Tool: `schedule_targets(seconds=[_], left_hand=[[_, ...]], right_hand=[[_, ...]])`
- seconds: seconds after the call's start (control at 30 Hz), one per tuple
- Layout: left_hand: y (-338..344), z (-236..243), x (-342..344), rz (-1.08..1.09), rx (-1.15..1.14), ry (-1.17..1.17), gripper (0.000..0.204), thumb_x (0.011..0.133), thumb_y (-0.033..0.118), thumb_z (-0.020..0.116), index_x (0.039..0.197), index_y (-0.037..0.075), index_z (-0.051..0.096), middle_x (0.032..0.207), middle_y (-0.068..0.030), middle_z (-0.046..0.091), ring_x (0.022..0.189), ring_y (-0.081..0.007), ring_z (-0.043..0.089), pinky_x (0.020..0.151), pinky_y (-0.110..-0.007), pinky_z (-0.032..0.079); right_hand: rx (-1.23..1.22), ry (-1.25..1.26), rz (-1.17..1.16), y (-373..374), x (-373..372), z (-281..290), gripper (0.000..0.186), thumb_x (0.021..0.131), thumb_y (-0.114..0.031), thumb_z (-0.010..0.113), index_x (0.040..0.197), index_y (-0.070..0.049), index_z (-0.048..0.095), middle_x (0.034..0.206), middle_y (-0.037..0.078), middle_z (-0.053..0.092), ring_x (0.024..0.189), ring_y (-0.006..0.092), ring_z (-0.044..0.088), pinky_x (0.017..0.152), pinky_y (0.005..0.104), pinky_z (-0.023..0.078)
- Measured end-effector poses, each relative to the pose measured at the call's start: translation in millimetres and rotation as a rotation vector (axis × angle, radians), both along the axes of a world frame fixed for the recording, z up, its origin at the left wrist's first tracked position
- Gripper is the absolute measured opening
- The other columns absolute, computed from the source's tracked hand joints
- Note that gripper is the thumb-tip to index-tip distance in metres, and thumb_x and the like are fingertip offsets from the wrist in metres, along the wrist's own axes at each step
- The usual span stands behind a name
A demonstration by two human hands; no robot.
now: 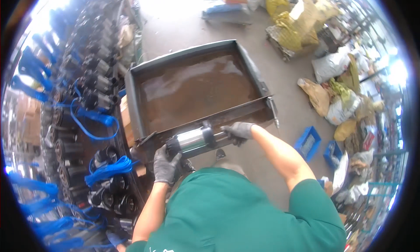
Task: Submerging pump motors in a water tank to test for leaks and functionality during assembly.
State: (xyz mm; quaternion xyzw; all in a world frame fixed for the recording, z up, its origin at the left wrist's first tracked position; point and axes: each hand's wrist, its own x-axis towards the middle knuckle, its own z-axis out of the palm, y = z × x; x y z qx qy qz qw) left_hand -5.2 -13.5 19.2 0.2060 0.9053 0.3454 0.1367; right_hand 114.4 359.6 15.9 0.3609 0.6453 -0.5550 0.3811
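A pump-like cylinder [191, 140] with a shiny metal body and black ends lies slantwise across the front ledge of a metal tank [135, 105]. My left hand [165, 165], in a grey glove, is closed around its left black end, thumb toward the metal body. Off its right end, my right hand [238, 132], also gloved, is closed with the fingers curled down. A thin rod-like part [219, 135] runs between that end and my right hand; what the fingers hold is mostly hidden.
Brown liquid [197, 90] fills the tank. To the left stand rows of black and metal pumps [98, 101] with coiled blue cable [109, 170]. Blue bins [308, 143] sit on the floor at right, beyond them sacks [332, 64]. A metal fitting [273, 108] hangs at the tank's right corner.
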Motion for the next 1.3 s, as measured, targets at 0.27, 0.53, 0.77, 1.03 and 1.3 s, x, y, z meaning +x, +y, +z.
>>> schedule_targets(seconds=[0.27,0.53,0.77,1.03,1.3], left_hand=[[-1.1,-8.9,-0.8,-0.023,-0.077,0.052,0.073,0.079,0.03,0.094,0.134,-0.005,0.063,0.12,-0.0217,0.066,0.115,-0.0399,0.064,0.103,-0.047,0.052],[-2.6,-15.5,0.0,-0.015,-0.079,0.081,0.077,0.081,0.027,0.094,0.141,-0.005,0.059,0.13,-0.0242,0.063,0.123,-0.0411,0.062,0.11,-0.047,0.05],[-22.5,-18.1,6.9,0.096,0.119,-0.101,0.095,0.088,0.027,0.091,0.162,-0.001,0.038,0.151,-0.0221,0.055,0.139,-0.0334,0.056,0.12,-0.042,0.042],[-124.9,-83.0,11.8,0.348,-0.069,-0.2,0.059,0.102,0.031,0.075,0.145,-0.003,0.053,0.138,-0.0204,0.066,0.126,-0.0311,0.063,0.108,-0.043,0.051],[-170.0,-195.4,-28.6,0.293,0.518,-0.752,0.05,0.098,0.037,0.079,0.137,0.01,0.062,0.116,-0.0087,0.071,0.103,-0.0258,0.067,0.088,-0.045,0.058]], right_hand=[[-0.027,0.512,-0.145,-15.4,22.1,-71.2,0.026,0.096,-0.026,0.081,0.107,-0.008,0.066,0.077,0.005,0.066,0.061,0.018,0.062,0.054,0.0368,0.051],[-0.456,0.523,-0.381,-10.4,38.7,-41.8,0.045,0.104,-0.029,0.075,0.144,-0.014,0.061,0.101,0.002,0.075,0.079,0.0107,0.069,0.07,0.0304,0.06],[-0.441,0.478,-0.365,-7.2,27.1,-30.2,0.058,0.101,-0.018,0.075,0.154,-0.007,0.055,0.121,0.01,0.076,0.109,0.0208,0.075,0.096,0.0414,0.063],[0.843,0.462,0.653,-27.5,4.1,-10.9,0.023,0.091,-0.019,0.069,0.103,-0.01,0.086,0.104,0.019,0.081,0.101,0.0352,0.08,0.081,0.0488,0.064],[-0.062,0.35,-0.038,-4.7,19.9,-15.0,0.051,0.096,-0.057,0.077,0.114,-0.01,0.075,0.093,0.001,0.074,0.069,0.0201,0.068,0.062,0.0368,0.056]])
